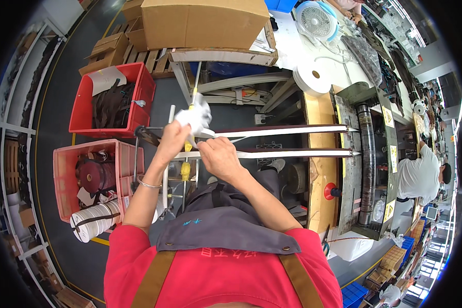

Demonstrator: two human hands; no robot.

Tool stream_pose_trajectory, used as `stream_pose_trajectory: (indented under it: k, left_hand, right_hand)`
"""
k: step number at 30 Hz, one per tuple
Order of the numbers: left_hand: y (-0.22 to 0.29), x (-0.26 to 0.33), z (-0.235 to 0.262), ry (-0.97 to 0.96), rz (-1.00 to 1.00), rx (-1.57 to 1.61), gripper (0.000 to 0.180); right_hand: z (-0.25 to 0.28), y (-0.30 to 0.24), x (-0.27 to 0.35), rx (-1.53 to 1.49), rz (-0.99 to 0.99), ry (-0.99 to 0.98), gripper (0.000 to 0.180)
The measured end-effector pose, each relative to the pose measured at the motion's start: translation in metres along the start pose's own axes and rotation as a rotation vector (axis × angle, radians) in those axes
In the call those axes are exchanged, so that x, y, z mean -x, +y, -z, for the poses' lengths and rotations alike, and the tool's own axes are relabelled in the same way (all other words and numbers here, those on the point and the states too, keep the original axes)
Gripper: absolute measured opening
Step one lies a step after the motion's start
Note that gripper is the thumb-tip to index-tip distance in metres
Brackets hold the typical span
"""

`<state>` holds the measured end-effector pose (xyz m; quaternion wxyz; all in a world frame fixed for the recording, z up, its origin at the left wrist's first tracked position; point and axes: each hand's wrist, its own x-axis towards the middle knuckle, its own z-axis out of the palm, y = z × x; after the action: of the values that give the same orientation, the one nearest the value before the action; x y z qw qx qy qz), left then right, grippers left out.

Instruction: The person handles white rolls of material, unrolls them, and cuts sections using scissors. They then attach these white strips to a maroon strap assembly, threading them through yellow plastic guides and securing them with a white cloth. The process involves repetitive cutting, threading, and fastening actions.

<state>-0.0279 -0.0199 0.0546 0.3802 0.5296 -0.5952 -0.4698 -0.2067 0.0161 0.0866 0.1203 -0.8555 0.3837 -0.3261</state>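
Two long white bands with dark maroon edges, the far band (282, 131) and the near band (292, 153), stretch from the machine's roller (365, 164) on the right toward my hands. My left hand (173, 139) is closed on a loose, crumpled bunch of white strip (197, 114), blurred at its top. Just right of it and nearer, my right hand (222, 158) is closed, its fingertips pinching white strip where the near band reaches it. Under both hands runs a metal stand with yellow fittings (185, 169). What lies inside the fingers is partly hidden.
To the left stand a red bin (148, 92) with dark straps and a pink crate (61, 177) with rolls. A white roll (311, 77) and a fan (317, 21) sit on the far table, beside a big carton (205, 23). Another person (421, 172) is at the right.
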Motion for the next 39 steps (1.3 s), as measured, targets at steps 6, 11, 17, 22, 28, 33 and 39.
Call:
stream_pose_trajectory:
  k: [6,11,17,22,28,33,39]
  left_hand:
    - [0.044,0.006,0.004,-0.542,0.372,0.365,0.020]
    - [0.028,0.010,0.014,-0.707,0.335,0.541,0.021]
    - [0.042,0.022,-0.001,-0.105,0.127,0.477,0.018]
    - [0.033,0.029,-0.007,0.283,-0.378,-0.135,0.028]
    - [0.042,0.049,-0.011,-0.172,0.312,0.960,0.031]
    - [0.039,0.042,0.005,0.113,0.287,1.136,0.030]
    - [0.024,0.042,0.021,0.127,0.257,1.078,0.027]
  right_hand:
    - [0.017,0.004,-0.010,-0.094,0.138,0.034,0.020]
    - [0.016,-0.007,-0.012,-0.559,-0.330,-0.150,0.040]
    - [0.011,-0.001,-0.015,-0.593,-0.342,-0.010,0.029]
    - [0.007,0.001,-0.017,-0.684,-0.513,0.068,0.021]
    - [0.003,0.000,-0.020,-0.497,-0.379,0.106,0.033]
    - [0.016,0.004,-0.013,-0.616,-0.609,-0.109,0.039]
    - [0.013,0.002,-0.010,-0.608,-0.575,-0.275,0.034]
